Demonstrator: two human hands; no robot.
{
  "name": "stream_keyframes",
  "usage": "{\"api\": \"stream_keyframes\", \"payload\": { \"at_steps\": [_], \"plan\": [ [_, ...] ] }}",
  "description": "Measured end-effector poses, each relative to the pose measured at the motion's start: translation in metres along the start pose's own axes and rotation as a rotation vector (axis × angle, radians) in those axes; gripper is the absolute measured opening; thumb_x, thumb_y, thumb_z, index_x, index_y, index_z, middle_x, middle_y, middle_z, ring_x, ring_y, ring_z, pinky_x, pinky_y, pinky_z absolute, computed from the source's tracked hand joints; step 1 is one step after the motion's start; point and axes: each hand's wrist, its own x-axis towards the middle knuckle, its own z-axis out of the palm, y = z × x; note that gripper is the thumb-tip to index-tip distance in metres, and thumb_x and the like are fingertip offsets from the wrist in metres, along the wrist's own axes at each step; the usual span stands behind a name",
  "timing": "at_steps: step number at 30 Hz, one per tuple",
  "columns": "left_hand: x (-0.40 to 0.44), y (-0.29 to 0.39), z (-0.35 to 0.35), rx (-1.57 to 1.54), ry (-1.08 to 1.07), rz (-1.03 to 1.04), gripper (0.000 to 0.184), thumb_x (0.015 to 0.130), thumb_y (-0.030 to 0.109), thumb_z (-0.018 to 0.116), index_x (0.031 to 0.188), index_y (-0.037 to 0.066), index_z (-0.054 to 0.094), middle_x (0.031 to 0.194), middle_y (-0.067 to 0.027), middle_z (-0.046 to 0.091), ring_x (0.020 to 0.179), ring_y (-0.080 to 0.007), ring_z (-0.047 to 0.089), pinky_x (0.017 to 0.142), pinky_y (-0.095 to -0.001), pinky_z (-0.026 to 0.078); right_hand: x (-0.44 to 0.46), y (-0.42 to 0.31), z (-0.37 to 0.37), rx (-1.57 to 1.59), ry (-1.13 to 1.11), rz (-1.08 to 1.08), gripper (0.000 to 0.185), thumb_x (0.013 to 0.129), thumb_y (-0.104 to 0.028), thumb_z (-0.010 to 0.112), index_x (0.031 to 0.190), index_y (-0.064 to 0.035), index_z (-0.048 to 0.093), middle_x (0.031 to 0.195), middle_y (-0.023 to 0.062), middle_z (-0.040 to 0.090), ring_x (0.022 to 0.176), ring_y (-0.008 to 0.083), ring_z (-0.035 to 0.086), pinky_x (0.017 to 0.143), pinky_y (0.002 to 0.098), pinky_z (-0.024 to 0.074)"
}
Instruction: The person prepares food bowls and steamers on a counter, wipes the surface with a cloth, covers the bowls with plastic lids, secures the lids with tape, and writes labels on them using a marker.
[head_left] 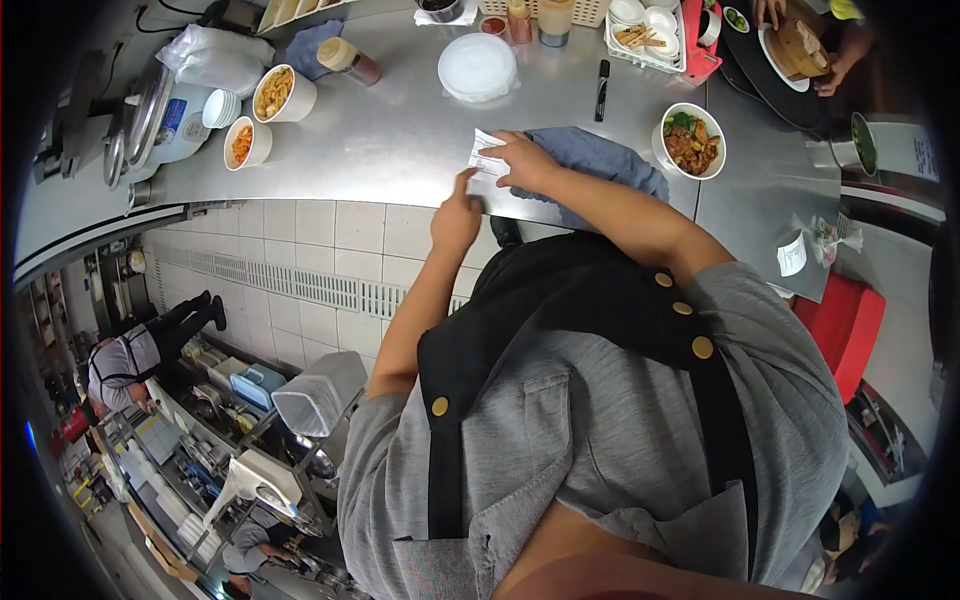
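Note:
A white printed paper slip is at the front edge of the steel counter, under my hands. My right hand has its thumb and fingers around the slip's right side. From below, my left hand reaches its stretched index finger to the slip's lower left corner; its other fingers are partly hidden. A crumpled blue-grey cloth lies beside my right hand, partly under the forearm. Farther right stands a white bowl filled with meat and greens. Beyond the slip sit stacked clear lids.
Two food-filled tubs and a sauce bottle stand left. A black marker lies ahead. At the upper right, another person's hands hold a bamboo steamer. A co-worker is behind at left.

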Motion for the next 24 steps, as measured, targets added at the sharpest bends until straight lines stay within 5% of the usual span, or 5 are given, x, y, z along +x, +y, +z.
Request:
{"api": "stream_keyframes", "payload": {
  "at_steps": [7, 13, 19, 24],
  "plan": [
    [0.007, 0.015, 0.01, 0.177, -0.081, 0.145, 0.05, 0.089, 0.021, 0.05, 0.137, 0.032, 0.044, 0.086, -0.0229, 0.07, 0.08, -0.0439, 0.068, 0.072, -0.0557, 0.053, 0.001, 0.001, 0.0, -0.023, 0.013, -0.022, 0.071, 0.063, -0.01, 0.086, 0.131, -0.0183, 0.064, 0.147, 0.0159, 0.044, 0.132, 0.0362, 0.044, 0.11, 0.0401, 0.0389],
    [0.033, -0.017, -0.027, 0.162, 0.032, -0.101, 0.051, 0.089, 0.022, 0.05, 0.138, 0.035, 0.044, 0.091, -0.023, 0.071, 0.084, -0.043, 0.069, 0.071, -0.0538, 0.055, -0.001, -0.004, -0.004, 0.002, -0.016, 0.004, 0.071, 0.064, -0.011, 0.086, 0.131, -0.0189, 0.063, 0.149, 0.0164, 0.041, 0.132, 0.0358, 0.044, 0.11, 0.0394, 0.0392],
    [0.018, 0.012, -0.006, 0.257, -0.055, 0.107, 0.052, 0.09, 0.022, 0.051, 0.14, 0.034, 0.041, 0.088, -0.0239, 0.07, 0.082, -0.0433, 0.069, 0.072, -0.0546, 0.054, -0.001, -0.007, -0.007, -0.02, -0.022, 0.024, 0.071, 0.066, -0.012, 0.085, 0.132, -0.0172, 0.062, 0.148, 0.0108, 0.043, 0.133, 0.0327, 0.042, 0.112, 0.0391, 0.0381],
    [0.026, 0.004, -0.018, 0.316, -0.055, 0.009, 0.054, 0.089, 0.022, 0.051, 0.14, 0.036, 0.041, 0.092, -0.0229, 0.07, 0.084, -0.0424, 0.069, 0.074, -0.0542, 0.054, -0.001, -0.004, -0.003, -0.03, -0.012, 0.004, 0.071, 0.065, -0.013, 0.086, 0.131, -0.0171, 0.063, 0.148, 0.01, 0.043, 0.132, 0.0332, 0.043, 0.111, 0.0399, 0.0394]
  ]
}}
